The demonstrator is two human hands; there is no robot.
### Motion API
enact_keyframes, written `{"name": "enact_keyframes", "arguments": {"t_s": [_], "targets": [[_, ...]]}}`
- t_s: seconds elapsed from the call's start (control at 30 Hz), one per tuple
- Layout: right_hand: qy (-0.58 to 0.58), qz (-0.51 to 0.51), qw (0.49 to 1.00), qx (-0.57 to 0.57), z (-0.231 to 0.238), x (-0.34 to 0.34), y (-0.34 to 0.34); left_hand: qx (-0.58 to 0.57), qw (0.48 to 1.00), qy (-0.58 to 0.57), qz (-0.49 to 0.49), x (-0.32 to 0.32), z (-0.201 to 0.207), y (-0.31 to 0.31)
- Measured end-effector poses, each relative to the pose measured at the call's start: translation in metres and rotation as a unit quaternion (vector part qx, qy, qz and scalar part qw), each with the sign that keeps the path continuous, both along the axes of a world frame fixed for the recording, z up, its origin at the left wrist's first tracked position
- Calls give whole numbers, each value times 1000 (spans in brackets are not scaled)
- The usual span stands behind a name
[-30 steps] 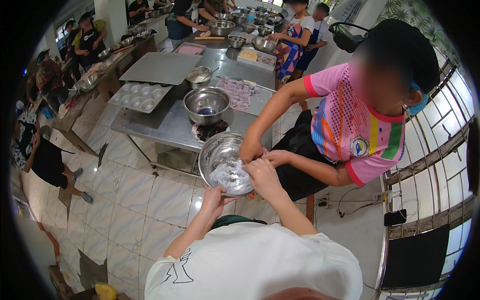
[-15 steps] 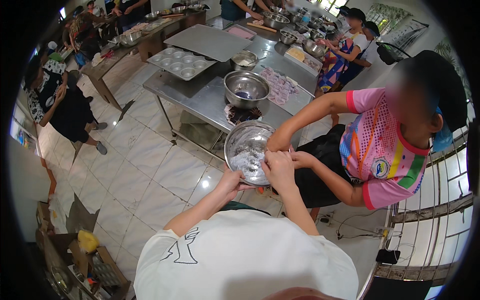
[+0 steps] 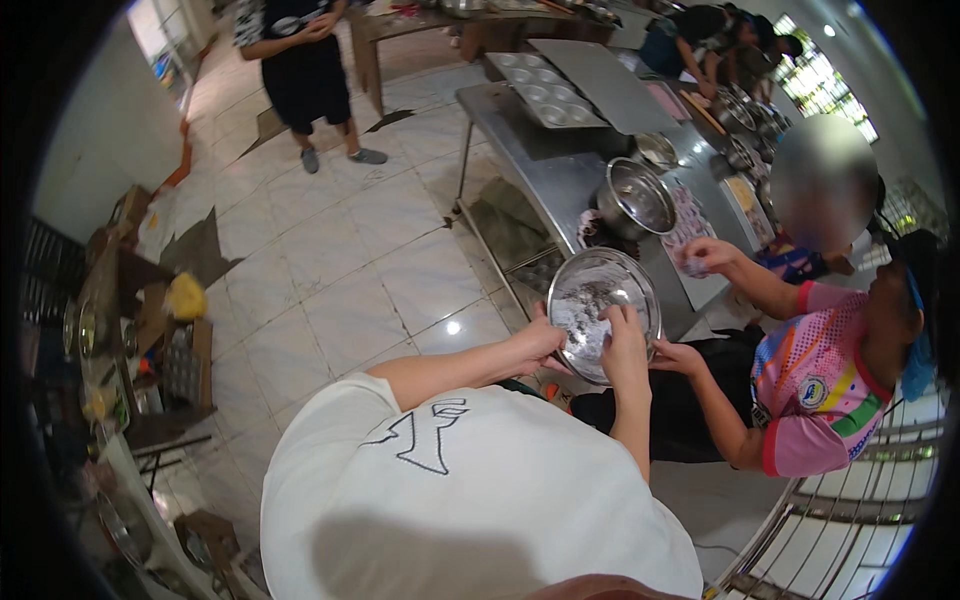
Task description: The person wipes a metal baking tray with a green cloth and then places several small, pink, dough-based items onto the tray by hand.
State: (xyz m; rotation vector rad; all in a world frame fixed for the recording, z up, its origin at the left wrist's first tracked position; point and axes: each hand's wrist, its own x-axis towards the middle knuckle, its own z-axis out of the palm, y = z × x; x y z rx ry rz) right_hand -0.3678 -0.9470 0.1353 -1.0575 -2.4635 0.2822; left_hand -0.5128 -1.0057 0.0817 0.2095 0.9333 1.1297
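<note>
A steel mixing bowl with white powder on its inside is held tilted in front of me. My left hand is closed on its left rim. Inside the bowl is my right hand, its fingers bent together near the powder; whatever they hold, if anything, is hidden. A co-worker's hand supports the bowl's right side. The co-worker's other hand hovers with a small pale piece by a tray of purplish dough-like pieces.
The steel table carries a deep steel bowl, a muffin pan and a flat sheet pan. A co-worker in a pink shirt stands close on my right. Boxes and another person are at left.
My view has swung left, so the bowl and table sit further right. The co-worker's one hand has left the bowl for the tray. My right hand has moved from the rim area into the bowl.
</note>
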Motion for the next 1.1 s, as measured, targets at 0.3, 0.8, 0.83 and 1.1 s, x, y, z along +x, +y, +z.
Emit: {"name": "enact_keyframes", "arguments": {"t_s": [0.3, 0.8, 0.83, 1.1], "targets": [[-43, -10, 999, 16, -2, 0, -5, 4, 999, -33, 14, 13, -40, -7], [-118, 293, 948, -33, -18, -86, -29, -11, 971, -37, 235, -34, -36, -105], [-115, 319, 940, -34, -20, -100, -37, 5, 968, -27, 248, -41, -33, -121], [-78, 505, 858, -52, -13, -223, -137, 22, 888, -14, 460, -97, -26, -241]]}}
